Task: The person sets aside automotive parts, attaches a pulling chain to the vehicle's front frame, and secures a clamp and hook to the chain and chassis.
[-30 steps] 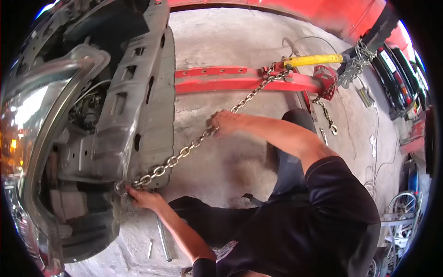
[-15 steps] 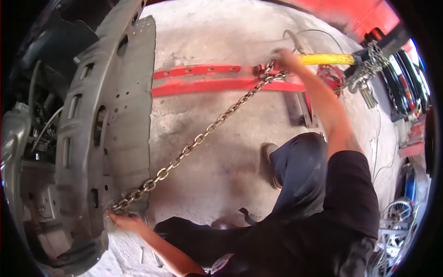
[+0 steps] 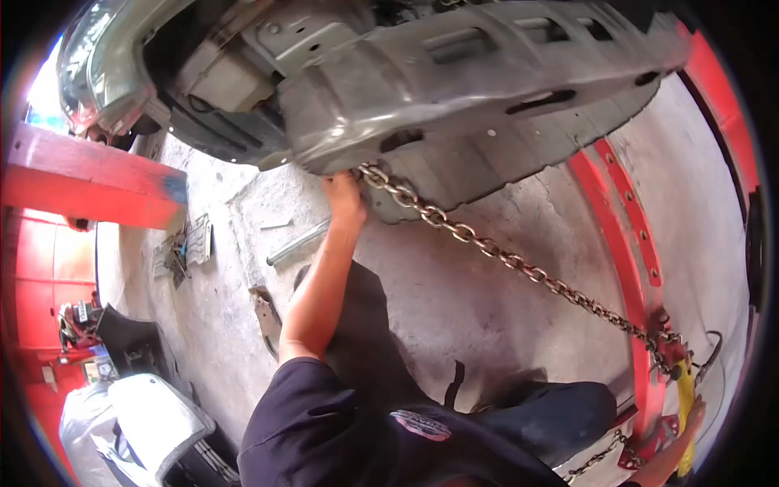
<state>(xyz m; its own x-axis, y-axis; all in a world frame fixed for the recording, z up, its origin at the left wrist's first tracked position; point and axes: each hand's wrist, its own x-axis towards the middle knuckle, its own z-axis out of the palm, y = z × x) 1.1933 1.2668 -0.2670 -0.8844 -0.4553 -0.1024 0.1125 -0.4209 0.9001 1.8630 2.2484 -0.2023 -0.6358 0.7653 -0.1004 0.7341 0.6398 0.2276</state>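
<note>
A steel chain (image 3: 507, 258) runs taut and slanting from the underside of a bare metal car beam (image 3: 454, 105) to the end of a yellow bar (image 3: 686, 398). My left hand (image 3: 345, 195) is closed at the chain's upper end, up against the beam's lower edge; its fingertips are partly hidden there. Low at the right, my right hand (image 3: 695, 418) is around the yellow bar, below where the chain meets it, with part of the hand covered by the bar. Dangling links (image 3: 667, 333) bunch up by the bar's tip.
Red rails (image 3: 625, 235) stretch along the floor under the beam. A thick red post (image 3: 89, 178) juts in at the left. Metal tubes (image 3: 299, 243) and a flat metal piece (image 3: 264, 312) lie on the concrete. A white car panel (image 3: 150, 418) rests at lower left.
My view has swung left toward the beam's near end. My right hand has moved from the chain's far end to the yellow bar. My left hand stays at the beam end.
</note>
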